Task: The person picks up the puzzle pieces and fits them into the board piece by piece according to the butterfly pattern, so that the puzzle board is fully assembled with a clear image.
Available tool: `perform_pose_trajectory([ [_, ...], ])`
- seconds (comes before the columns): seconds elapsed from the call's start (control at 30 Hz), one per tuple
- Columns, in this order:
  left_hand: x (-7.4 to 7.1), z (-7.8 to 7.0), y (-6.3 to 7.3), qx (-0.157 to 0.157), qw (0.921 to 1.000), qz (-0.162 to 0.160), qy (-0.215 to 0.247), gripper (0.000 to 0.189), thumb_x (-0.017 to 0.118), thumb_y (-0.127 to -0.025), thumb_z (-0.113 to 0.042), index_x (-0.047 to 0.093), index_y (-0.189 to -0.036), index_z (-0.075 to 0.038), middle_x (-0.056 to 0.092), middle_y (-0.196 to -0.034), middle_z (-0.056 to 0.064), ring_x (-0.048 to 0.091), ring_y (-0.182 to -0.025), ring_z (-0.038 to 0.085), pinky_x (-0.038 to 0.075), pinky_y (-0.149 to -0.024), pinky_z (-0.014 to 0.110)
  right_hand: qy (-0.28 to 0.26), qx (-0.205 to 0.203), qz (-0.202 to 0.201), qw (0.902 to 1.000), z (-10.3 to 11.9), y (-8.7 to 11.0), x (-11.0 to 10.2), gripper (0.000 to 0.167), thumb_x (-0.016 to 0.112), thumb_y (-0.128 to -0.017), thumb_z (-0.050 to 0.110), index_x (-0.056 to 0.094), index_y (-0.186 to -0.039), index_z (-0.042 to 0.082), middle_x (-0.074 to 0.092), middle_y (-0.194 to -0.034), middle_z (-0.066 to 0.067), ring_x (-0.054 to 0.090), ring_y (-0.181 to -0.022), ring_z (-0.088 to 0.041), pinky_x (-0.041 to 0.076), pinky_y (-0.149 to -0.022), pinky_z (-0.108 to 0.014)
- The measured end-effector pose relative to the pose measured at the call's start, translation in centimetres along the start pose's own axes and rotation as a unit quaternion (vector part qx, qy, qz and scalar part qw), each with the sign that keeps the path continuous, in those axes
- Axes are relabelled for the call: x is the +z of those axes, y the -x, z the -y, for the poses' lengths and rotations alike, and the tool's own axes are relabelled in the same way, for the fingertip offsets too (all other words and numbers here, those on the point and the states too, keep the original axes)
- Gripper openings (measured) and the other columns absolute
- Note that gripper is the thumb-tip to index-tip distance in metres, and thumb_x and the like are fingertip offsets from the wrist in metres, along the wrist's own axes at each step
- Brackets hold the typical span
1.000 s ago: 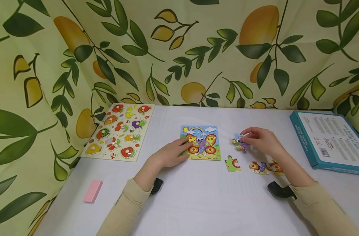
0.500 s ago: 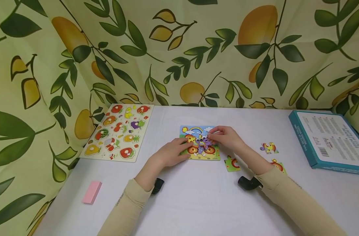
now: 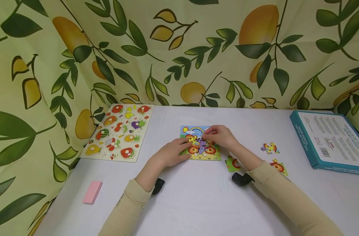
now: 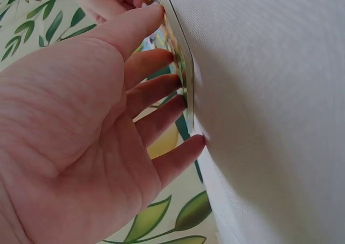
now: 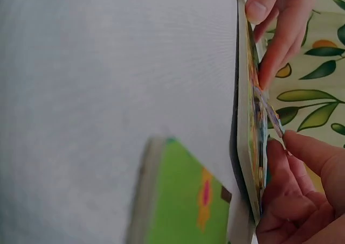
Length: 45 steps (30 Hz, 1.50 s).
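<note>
A small jigsaw board [image 3: 212, 157] with a butterfly, a rainbow and a sun lies mid-table. My left hand [image 3: 174, 152] rests at its left edge, fingers extended and their tips over the picture. My right hand [image 3: 221, 136] pinches a purple puzzle piece [image 3: 201, 141] between thumb and finger over the middle of the board. In the right wrist view this puzzle piece [image 5: 274, 120] stands tilted, its lower end at the board and near a left fingertip. Close to the board's lower right corner lies a green puzzle piece [image 3: 232, 165], large and blurred in the right wrist view.
Two more puzzle pieces, one yellow and purple [image 3: 270, 148] and one with red rings [image 3: 279, 166], lie farther right. A fruit peg puzzle [image 3: 104, 155] is at the back left, a pink block [image 3: 92, 192] at front left. A teal box [image 3: 332, 141] lies at right.
My right hand has carried the purple piece leftward from beside the board to over its middle, shifting slightly left in the last half second. My left hand has stayed on the board.
</note>
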<state>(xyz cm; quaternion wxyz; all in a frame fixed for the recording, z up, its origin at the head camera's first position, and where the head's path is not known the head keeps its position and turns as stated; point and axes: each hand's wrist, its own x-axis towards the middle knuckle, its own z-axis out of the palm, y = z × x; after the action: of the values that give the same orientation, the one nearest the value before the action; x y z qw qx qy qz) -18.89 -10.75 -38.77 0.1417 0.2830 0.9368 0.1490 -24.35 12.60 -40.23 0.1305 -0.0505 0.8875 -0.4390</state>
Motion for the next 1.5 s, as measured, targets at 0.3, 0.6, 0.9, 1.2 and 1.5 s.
perform_pose_trajectory([
  [0.3, 0.07, 0.07, 0.06, 0.013, 0.9999, -0.007, -0.002, 0.056, 0.055, -0.1, -0.035, 0.041, -0.149, -0.013, 0.036, -0.153, 0.009, 0.032, -0.14, 0.028, 0.031, -0.111, 0.048, 0.054, -0.033, -0.008, 0.9979, 0.08, -0.19, 0.26, 0.022, 0.073, -0.088, 0.029, 0.068, -0.094, 0.008, 0.061, -0.082, -0.005, 0.051, -0.078, -0.022, 0.041, -0.065, -0.029],
  [0.6, 0.06, 0.08, 0.06, 0.031, 0.9992, -0.002, -0.026, 0.05, 0.052, -0.101, -0.035, 0.044, -0.149, -0.021, 0.034, -0.153, 0.012, 0.033, -0.139, 0.033, 0.033, -0.11, 0.049, 0.077, -0.04, -0.005, 0.9962, 0.21, -0.3, 0.34, 0.022, 0.074, -0.088, 0.028, 0.068, -0.093, 0.008, 0.059, -0.078, -0.004, 0.05, -0.074, -0.021, 0.039, -0.062, -0.028],
  [0.9, -0.05, 0.0, 0.07, 0.036, 0.9986, 0.002, -0.037, 0.05, 0.051, -0.102, -0.034, 0.043, -0.149, -0.021, 0.034, -0.153, 0.012, 0.031, -0.14, 0.032, 0.032, -0.111, 0.048, 0.089, -0.035, -0.003, 0.9954, 0.39, -0.47, 0.35, 0.025, 0.076, -0.086, 0.03, 0.067, -0.094, 0.007, 0.058, -0.078, -0.003, 0.05, -0.073, -0.019, 0.039, -0.062, -0.027],
  [1.2, 0.06, 0.09, -0.02, 0.032, 0.9989, 0.004, -0.033, 0.05, 0.052, -0.101, -0.035, 0.044, -0.149, -0.022, 0.034, -0.153, 0.012, 0.031, -0.14, 0.032, 0.033, -0.11, 0.05, 0.097, -0.046, -0.005, 0.9942, 0.61, -0.42, 0.4, 0.023, 0.076, -0.086, 0.029, 0.067, -0.093, 0.008, 0.056, -0.075, -0.002, 0.049, -0.071, -0.018, 0.038, -0.063, -0.029],
  [1.5, -0.07, -0.06, 0.09, 0.034, 0.9986, 0.002, -0.04, 0.049, 0.051, -0.102, -0.034, 0.043, -0.149, -0.021, 0.033, -0.154, 0.012, 0.031, -0.14, 0.032, 0.033, -0.11, 0.048, 0.108, -0.049, -0.006, 0.9929, 0.65, -0.6, 0.47, 0.023, 0.075, -0.087, 0.029, 0.066, -0.091, 0.008, 0.054, -0.072, -0.001, 0.049, -0.07, -0.018, 0.036, -0.062, -0.029],
])
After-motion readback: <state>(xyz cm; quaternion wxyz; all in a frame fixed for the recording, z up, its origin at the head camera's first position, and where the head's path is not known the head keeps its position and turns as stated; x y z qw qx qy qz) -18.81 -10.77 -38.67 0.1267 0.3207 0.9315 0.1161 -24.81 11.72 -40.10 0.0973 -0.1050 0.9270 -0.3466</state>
